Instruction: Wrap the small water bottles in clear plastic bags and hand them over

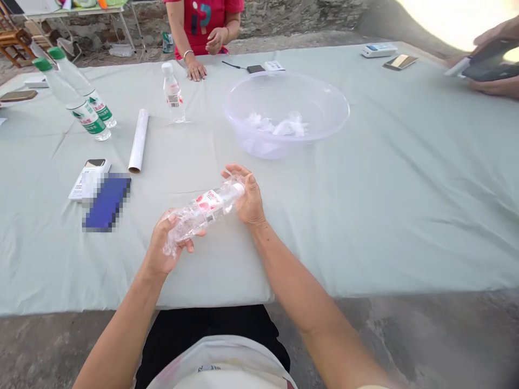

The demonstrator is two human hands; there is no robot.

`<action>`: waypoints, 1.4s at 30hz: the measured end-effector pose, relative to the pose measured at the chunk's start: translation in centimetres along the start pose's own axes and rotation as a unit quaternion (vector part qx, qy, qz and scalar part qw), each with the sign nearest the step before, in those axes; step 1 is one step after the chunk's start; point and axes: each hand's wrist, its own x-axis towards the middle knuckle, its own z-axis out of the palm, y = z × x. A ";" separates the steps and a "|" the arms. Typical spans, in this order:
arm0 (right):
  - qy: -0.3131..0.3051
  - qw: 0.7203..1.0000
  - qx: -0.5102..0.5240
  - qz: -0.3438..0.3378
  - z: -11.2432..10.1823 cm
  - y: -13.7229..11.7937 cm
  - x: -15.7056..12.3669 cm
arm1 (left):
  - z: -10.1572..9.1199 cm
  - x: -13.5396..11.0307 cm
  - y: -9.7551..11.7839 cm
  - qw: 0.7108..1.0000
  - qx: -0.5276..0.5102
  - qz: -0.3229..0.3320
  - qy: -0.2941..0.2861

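A clear plastic bottle with a white cap and a red and white label is tilted above the near edge of the table. Crinkled clear plastic film surrounds it, bunched at the base end. My left hand is closed around the base, its fingers partly hidden beneath. At the capped end, my right hand grips the bottle and film between thumb and fingers. Left of the hands lies a roll of clear plastic film. Beyond them stands a pale purple basin with crumpled white or clear plastic inside.
Two green-capped bottles and a white-capped bottle stand on the cloth-covered table. A blue pixelated item lies beside a white box. Across the table is a person in red; another person's hands hold a dark device at right.
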 end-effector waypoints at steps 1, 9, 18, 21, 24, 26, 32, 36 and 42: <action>0.003 0.999 0.034 0.017 0.0 -0.1 0.1 | 0.9 1.0 0.1 1.000 -0.016 -0.014 0.004; 0.196 0.980 0.025 0.000 0.5 0.0 0.0 | 4.4 9.2 -1.3 0.961 0.100 0.108 0.235; 0.193 0.945 -0.224 -0.140 0.9 -1.7 -1.0 | 3.2 9.7 -3.8 0.901 0.279 0.240 0.231; 0.149 0.924 -0.311 -0.166 2.0 -2.6 0.3 | 3.2 9.9 -3.8 0.903 0.296 0.216 0.225; 0.061 0.896 -0.400 -0.181 4.0 -3.3 3.8 | 3.2 10.3 -4.0 0.899 0.282 0.250 0.224; -0.004 0.874 -0.442 -0.201 5.5 -3.6 7.5 | 3.1 10.6 -4.2 0.896 0.287 0.258 0.221; -0.067 0.777 -0.581 -0.234 9.4 -3.4 20.8 | 3.0 10.7 -4.5 0.896 0.305 0.235 0.221; -0.068 0.725 -0.652 -0.209 9.7 -2.4 26.7 | 3.1 10.6 -4.4 0.897 0.315 0.222 0.218; -0.082 0.744 -0.641 -0.172 7.4 -1.1 32.6 | 3.2 10.8 -4.6 0.888 0.334 0.226 0.221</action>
